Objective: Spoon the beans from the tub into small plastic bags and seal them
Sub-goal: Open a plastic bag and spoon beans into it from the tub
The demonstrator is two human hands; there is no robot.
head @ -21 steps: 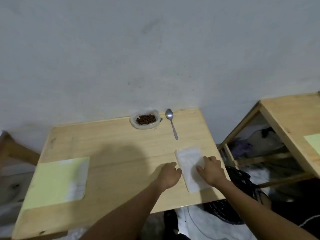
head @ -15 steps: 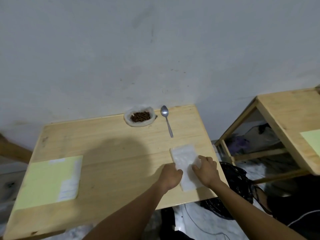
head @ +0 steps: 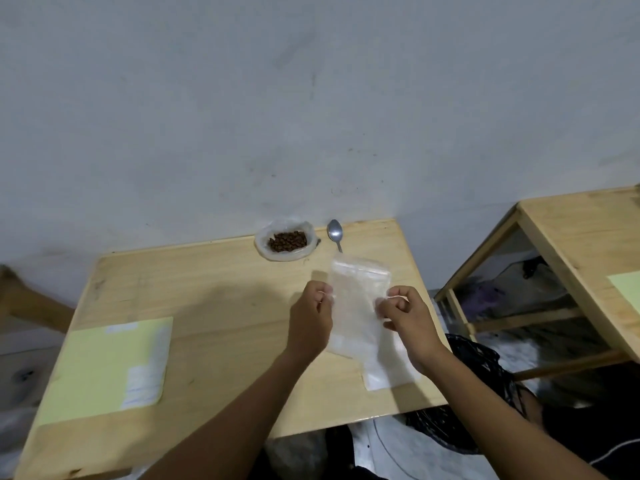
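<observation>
A clear plastic bag (head: 356, 303) is held up above the wooden table (head: 214, 306), its zip edge pointing away from me. My left hand (head: 311, 320) pinches its left edge and my right hand (head: 405, 317) pinches its right edge. Under it, a stack of more plastic bags (head: 384, 368) lies flat near the table's right front corner. At the table's far edge by the wall stands a small white tub (head: 286, 241) holding brown beans. A metal spoon (head: 335, 233) lies just right of the tub, its handle partly hidden behind the raised bag.
A pale yellow sheet (head: 107, 365) with a white label lies on the table's left side. A second wooden table (head: 581, 244) stands to the right, with a gap between them. A black bag (head: 478, 382) and clutter lie on the floor below.
Both hands were pressing on the bag stack on the table. Now they have lifted one bag off the stack and hold it up between them.
</observation>
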